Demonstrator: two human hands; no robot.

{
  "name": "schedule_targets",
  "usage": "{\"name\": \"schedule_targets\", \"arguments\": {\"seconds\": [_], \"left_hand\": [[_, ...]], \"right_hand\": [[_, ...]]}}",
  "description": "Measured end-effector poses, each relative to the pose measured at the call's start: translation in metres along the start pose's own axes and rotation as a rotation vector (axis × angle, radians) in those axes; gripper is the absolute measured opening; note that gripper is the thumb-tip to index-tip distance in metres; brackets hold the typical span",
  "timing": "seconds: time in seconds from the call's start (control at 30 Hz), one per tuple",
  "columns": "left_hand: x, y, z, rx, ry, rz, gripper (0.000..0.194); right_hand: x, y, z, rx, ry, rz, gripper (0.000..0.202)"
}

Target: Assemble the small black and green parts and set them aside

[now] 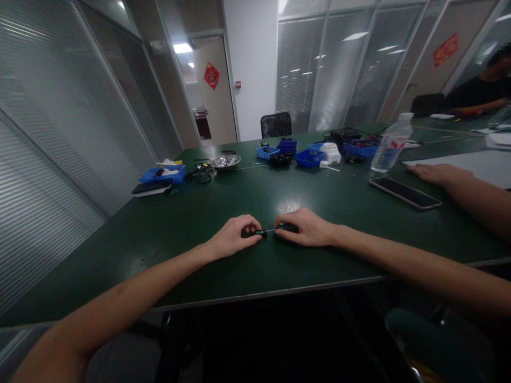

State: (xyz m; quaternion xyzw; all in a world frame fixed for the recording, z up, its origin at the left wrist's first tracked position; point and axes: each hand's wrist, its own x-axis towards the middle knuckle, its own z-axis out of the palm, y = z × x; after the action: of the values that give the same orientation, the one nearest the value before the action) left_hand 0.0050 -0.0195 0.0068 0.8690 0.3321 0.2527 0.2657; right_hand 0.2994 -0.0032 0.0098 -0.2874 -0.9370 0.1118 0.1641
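Near the front middle of the dark green table (191, 213), my left hand (236, 235) pinches a small black piece with green markings (261, 233). Just to its right, my right hand (304, 227) has its thumb and fingers closed around a thin light rod (271, 230), whose tip points at the black piece. Something dark shows inside the right hand's grip, mostly hidden by the fingers. Whether the rod's tip touches the black piece is too small to tell.
Behind the hands are a metal bowl (225, 162), blue trays (309, 158) and black cables (202, 173). A phone (404, 192) and a plastic bottle (392, 143) stand to the right, beside another person's hand (439, 174). Another blue tray (163, 174) lies at the left edge.
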Motion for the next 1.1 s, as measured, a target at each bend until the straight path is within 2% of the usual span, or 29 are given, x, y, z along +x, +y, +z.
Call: {"name": "schedule_targets", "arguments": {"seconds": [0.57,0.77,0.93,1.1], "left_hand": [[0.0,-0.001,0.0,0.014,-0.04,0.021,0.021],[0.002,-0.003,0.001,-0.029,-0.044,-0.01,0.024],[0.004,-0.003,0.004,-0.122,-0.093,-0.032,0.028],[0.004,-0.003,0.007,-0.096,-0.044,-0.017,0.026]], "right_hand": [[0.002,-0.009,0.001,-0.02,-0.027,-0.024,0.036],[0.001,-0.01,0.003,-0.043,-0.036,-0.022,0.037],[0.001,-0.013,0.005,-0.041,-0.05,-0.073,0.04],[0.003,-0.015,0.006,-0.044,-0.058,-0.058,0.038]]}}
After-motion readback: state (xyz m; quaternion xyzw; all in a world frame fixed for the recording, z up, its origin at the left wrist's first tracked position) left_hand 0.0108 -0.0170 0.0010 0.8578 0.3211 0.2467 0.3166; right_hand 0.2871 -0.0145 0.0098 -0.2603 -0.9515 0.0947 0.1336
